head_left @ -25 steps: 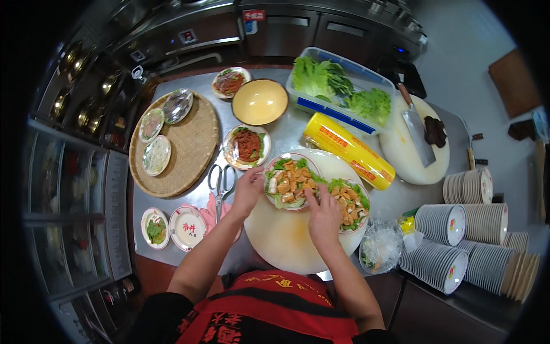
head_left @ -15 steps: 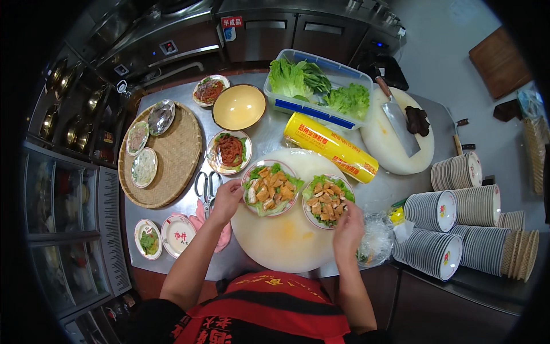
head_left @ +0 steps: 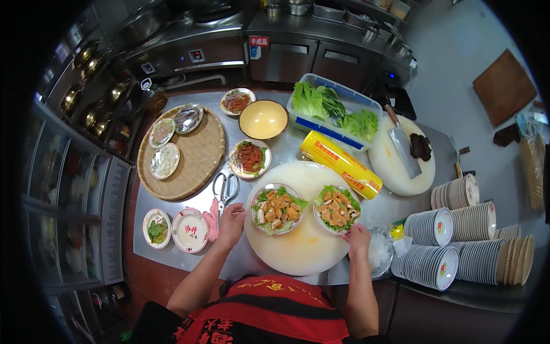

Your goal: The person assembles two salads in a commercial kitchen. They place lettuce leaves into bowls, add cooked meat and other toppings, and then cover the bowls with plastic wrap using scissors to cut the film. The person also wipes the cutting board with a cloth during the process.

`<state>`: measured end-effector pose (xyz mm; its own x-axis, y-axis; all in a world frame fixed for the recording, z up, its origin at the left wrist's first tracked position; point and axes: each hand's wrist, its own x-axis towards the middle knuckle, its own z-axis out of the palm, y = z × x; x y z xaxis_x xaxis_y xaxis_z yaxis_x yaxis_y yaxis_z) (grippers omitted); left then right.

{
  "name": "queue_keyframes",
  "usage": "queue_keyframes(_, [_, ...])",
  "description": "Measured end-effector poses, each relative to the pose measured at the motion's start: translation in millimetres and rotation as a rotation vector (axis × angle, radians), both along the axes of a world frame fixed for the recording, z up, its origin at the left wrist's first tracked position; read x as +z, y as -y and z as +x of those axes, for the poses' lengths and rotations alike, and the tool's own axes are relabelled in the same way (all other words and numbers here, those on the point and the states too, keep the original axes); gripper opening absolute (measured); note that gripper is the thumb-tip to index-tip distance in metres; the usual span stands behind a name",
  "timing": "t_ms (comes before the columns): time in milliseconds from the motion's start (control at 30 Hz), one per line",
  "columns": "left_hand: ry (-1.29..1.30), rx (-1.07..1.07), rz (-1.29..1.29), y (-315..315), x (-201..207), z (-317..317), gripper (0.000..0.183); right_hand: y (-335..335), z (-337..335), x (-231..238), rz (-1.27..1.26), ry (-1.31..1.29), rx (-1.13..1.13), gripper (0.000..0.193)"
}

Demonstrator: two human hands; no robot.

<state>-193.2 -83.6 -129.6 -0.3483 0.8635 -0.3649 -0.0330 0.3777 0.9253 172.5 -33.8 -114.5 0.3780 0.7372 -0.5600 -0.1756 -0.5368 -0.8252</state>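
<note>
Head view: left fingers (head_left: 236, 211) parted, empty; right fingers (head_left: 357, 231) perhaps pinch upward-facing plate (head_left: 320, 226).

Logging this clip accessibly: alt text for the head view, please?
The left hand and right hand flank two plates of golden chunks on lettuce, on a round white board. Beyond: a yellow roll, a box of greens.

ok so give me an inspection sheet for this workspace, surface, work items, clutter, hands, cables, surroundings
Surface: metal table, round board on it.
Work items: left plate and right plate on the round board, each bearing greens and brown pieces.
Clutter: scissors, pink cloth, yellow roll, cleaver on second board.
Hands: left hand beside the left plate, nothing seen in it; right hand at the right plate's rim, grip unclear.
Cables: nothing clearly seen.
Surroundings: stacked plates right, glass doors left, metal cabinets beyond.
</note>
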Motion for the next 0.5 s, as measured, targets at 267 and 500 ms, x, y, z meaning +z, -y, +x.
queue_keyframes(267, [0.355,-0.118,0.092,34.6,88.9,9.4,0.035,-7.2,-0.3,113.9,0.224,0.044,0.311,0.013])
queue_keyframes(500, [0.961,-0.329,0.440,120.7,220.6,38.8,0.092,35.8,-78.4,277.6,0.375,-0.096,0.921,0.014])
